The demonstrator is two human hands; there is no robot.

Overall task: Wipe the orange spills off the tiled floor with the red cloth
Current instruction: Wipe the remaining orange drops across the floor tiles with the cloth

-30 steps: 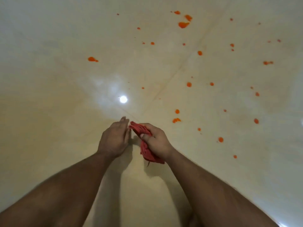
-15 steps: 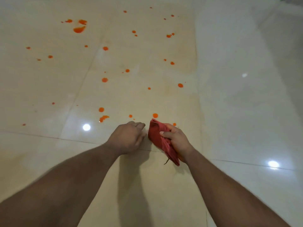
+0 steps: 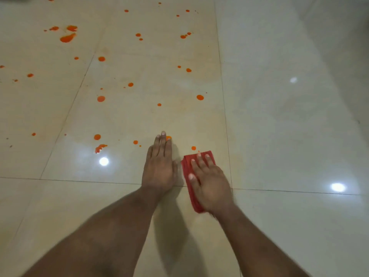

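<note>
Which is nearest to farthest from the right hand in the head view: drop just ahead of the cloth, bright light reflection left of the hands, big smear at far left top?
1. Drop: just ahead of the right hand.
2. Light reflection: left, past the left hand.
3. Big smear: far upper left.

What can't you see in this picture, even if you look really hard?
All in the head view:
- The part of the red cloth under the right hand: the flat palm hides it.
- Part of an orange drop behind the left hand: the fingertips cover it.
- More spills beyond the top and left edges: the frame cuts the tiled floor off.
- Whether the cloth is already stained: too little of it shows.
</note>
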